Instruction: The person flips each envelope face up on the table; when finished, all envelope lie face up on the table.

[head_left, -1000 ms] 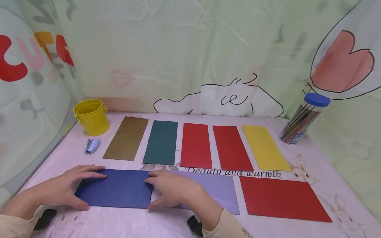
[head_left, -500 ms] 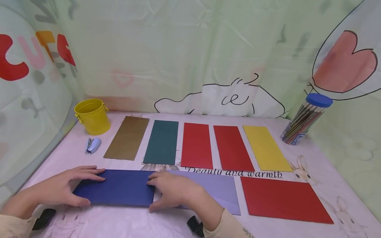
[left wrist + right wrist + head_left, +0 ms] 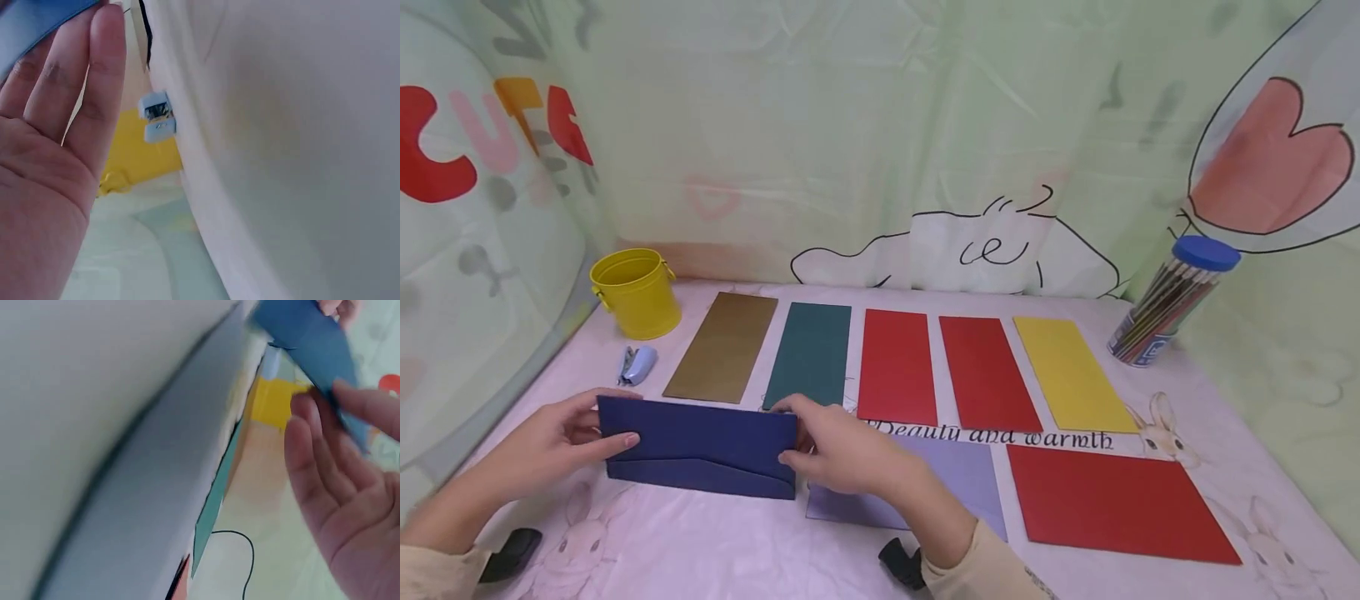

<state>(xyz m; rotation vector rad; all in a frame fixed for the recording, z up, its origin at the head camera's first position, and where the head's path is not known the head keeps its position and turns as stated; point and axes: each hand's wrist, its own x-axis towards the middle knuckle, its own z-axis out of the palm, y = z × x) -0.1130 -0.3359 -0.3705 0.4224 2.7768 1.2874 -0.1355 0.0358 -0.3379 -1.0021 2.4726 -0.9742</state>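
Both hands hold a dark blue envelope (image 3: 700, 429) tilted up toward the head camera, with a curved flap edge showing along its lower part. My left hand (image 3: 568, 437) grips its left end, thumb on the near face and fingers behind. At the right end, my right hand (image 3: 842, 446) pinches the edge between thumb and fingers. In the left wrist view the envelope (image 3: 37, 25) crosses the fingers at the top corner. The right wrist view shows the envelope (image 3: 309, 340) slightly blurred above the right hand (image 3: 356, 494). A lavender rectangle (image 3: 951, 479) lies flat, partly under the right forearm.
Behind the hands lie brown (image 3: 722, 346), green (image 3: 811, 350), two red (image 3: 897, 367) and yellow (image 3: 1071, 371) rectangles in a row. A larger red rectangle (image 3: 1120, 504) lies at right. A stapler (image 3: 637, 365) and yellow bucket (image 3: 638, 292) stand left; a pencil tub (image 3: 1172, 300) stands right.
The blue envelope lay flat on the table; its far edge is now raised, turning the flap side into view. Both hands have lifted with it, and the left hand's fingers have gone behind it.
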